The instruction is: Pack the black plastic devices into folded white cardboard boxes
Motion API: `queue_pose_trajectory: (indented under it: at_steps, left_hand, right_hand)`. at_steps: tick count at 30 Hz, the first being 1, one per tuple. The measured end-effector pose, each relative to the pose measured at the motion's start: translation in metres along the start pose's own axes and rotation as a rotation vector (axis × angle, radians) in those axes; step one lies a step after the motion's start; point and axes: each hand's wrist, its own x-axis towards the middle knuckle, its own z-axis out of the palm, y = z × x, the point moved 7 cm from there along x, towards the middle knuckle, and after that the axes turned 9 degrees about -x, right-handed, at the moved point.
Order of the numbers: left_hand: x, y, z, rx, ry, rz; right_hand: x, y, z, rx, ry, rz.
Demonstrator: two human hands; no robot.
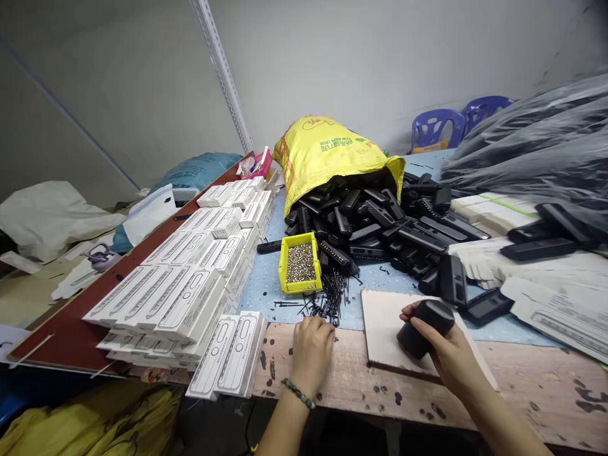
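My right hand (444,351) is wrapped round a black plastic part (424,327) and holds it on a pale board (387,320) at the table's front edge. My left hand (311,351), with a beaded bracelet on the wrist, reaches with curled fingers into a heap of thin black pins (327,301); what the fingers pinch is hidden. A small yellow bin of tiny metal screws (299,263) stands just beyond the pins.
A yellow sack (327,155) spills many black plastic parts (380,228) over the blue tabletop. Stacks of white boxes (190,285) fill the left. Flat cartons (546,285) and black plastic sheeting (536,145) lie right. Blue chairs (439,126) stand behind.
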Motion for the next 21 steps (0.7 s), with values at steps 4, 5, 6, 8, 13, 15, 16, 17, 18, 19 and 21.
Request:
queue_pose_trajectory:
  at_steps: [4,5,6,8,13,15,16,17,18,19,21]
  left_hand:
    - [0.005,0.004,0.001,0.05,0.014,-0.004]
    - [0.006,0.004,0.0,0.062,0.017,-0.009]
    - [0.006,0.004,0.0,0.075,0.021,-0.016]
    - [0.007,0.005,-0.001,0.098,0.033,-0.031]
    - [0.002,0.004,-0.005,0.102,0.047,-0.036]
    - [-0.002,0.002,-0.008,0.084,0.048,-0.029]
    - [-0.004,0.002,-0.01,0.075,0.051,-0.029]
    - [-0.005,0.001,-0.012,0.068,0.055,-0.032]
    - [-0.007,0.0,-0.014,0.065,0.06,-0.037]
    - [-0.008,0.0,-0.015,0.064,0.061,-0.042]
    - [-0.008,0.0,-0.014,0.07,0.058,-0.049]
  right_hand:
    - [-0.001,-0.001,0.0,-0.053,-0.014,-0.023]
    - [-0.001,-0.003,0.001,-0.073,-0.021,-0.029]
    - [-0.001,-0.005,0.002,-0.1,-0.032,-0.033]
    - [-0.002,-0.01,0.003,-0.158,-0.056,-0.041]
    - [-0.003,-0.015,-0.001,-0.177,-0.055,-0.06]
    - [-0.003,-0.014,-0.003,-0.167,-0.051,-0.062]
    - [-0.003,-0.013,-0.004,-0.163,-0.051,-0.063]
    - [-0.003,-0.012,-0.004,-0.159,-0.05,-0.064]
    - [-0.003,-0.011,-0.005,-0.154,-0.052,-0.065]
    - [-0.003,-0.01,-0.005,-0.15,-0.055,-0.065]
    - [-0.003,-0.009,-0.004,-0.144,-0.062,-0.062]
